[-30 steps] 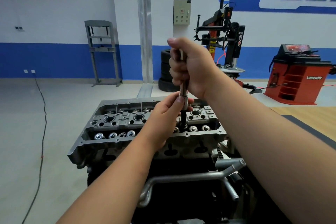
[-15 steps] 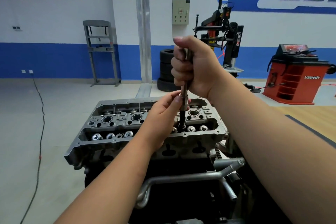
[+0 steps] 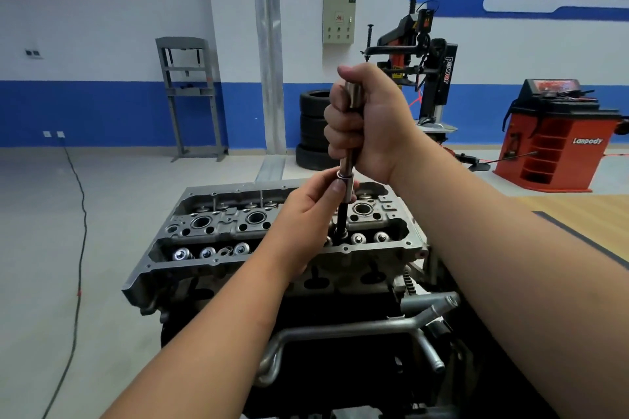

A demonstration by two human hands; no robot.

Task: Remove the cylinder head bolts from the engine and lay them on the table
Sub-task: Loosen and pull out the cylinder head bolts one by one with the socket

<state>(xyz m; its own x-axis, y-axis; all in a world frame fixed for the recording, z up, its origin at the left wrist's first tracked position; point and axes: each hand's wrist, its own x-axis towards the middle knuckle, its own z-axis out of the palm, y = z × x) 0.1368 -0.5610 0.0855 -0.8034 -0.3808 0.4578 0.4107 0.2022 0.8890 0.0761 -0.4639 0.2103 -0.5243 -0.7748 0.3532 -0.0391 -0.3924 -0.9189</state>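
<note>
Since a second ago the right hand [image 3: 366, 122] has slid slightly down the long socket extension [image 3: 350, 150], so the tool's silver top end now shows above the curled fingers, and the engine sits a little lower in the head view. That hand grips the upright shaft in a full fist. Just below it, the left hand [image 3: 311, 214] pinches the shaft's silver collar between thumb and fingertips. Most of the shaft is hidden inside the fist, and its dark lower end drops into a recess of the cylinder head [image 3: 272, 235], where any bolt is too hidden to make out. Open wells along the head hold shiny valve tops [image 3: 207, 252]; the left hand covers the middle ones. Behind stand stacked tyres [image 3: 311, 129], partly blocked by the right hand, and a red balancing machine [image 3: 558, 136].
</note>
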